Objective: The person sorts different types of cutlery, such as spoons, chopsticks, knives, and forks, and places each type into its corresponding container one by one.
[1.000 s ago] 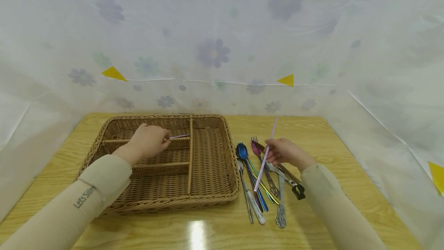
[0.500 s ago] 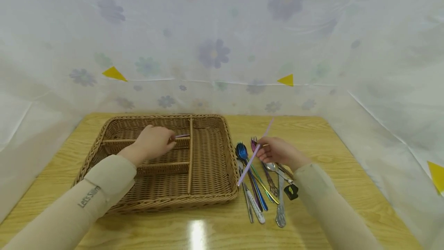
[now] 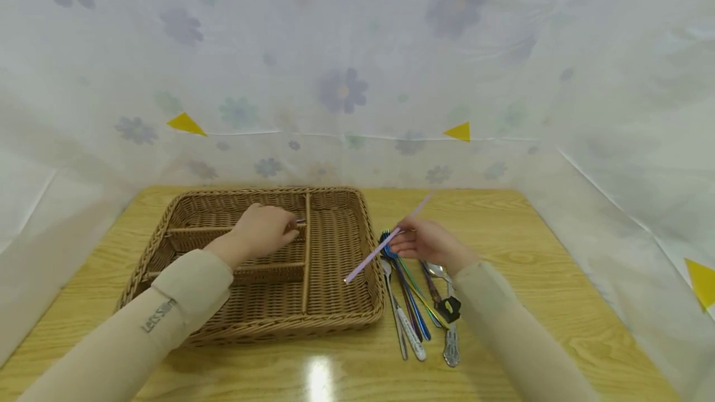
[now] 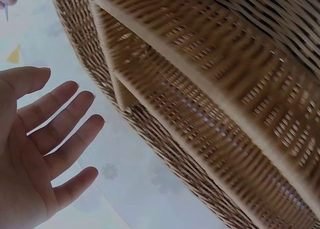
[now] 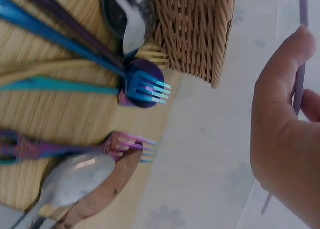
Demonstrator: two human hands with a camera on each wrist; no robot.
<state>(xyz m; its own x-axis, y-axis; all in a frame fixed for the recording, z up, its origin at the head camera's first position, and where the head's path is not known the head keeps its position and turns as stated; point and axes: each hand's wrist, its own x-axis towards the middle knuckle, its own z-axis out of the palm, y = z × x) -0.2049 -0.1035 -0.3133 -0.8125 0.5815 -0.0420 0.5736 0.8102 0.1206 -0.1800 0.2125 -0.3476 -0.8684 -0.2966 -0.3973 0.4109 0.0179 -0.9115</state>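
Note:
My right hand [image 3: 427, 242] pinches a long lilac straw [image 3: 363, 264] between thumb and fingers. The straw slants over the right rim of a brown wicker basket [image 3: 262, 327], its lower end above the long right-hand compartment. My left hand [image 3: 262, 231] hovers over the basket's left compartments; the left wrist view shows that hand [image 4: 45, 139] with fingers spread and nothing held. Just past its fingertips, a short bit of another lilac stick [image 3: 300, 221] shows at the back divider, mostly hidden by the hand.
Right of the basket lies a loose pile of cutlery: a blue fork [image 3: 386, 241], a knife with a white patterned handle [image 3: 412, 335], a silver spoon [image 3: 438, 270], and a small black piece [image 3: 449, 308]. A floral sheet [image 3: 346, 92] hangs behind the wooden table [image 3: 503, 228].
My right hand has carried the straw leftward from over the cutlery to the basket, tilting it flatter. My left hand has shifted slightly right, covering more of the other lilac stick.

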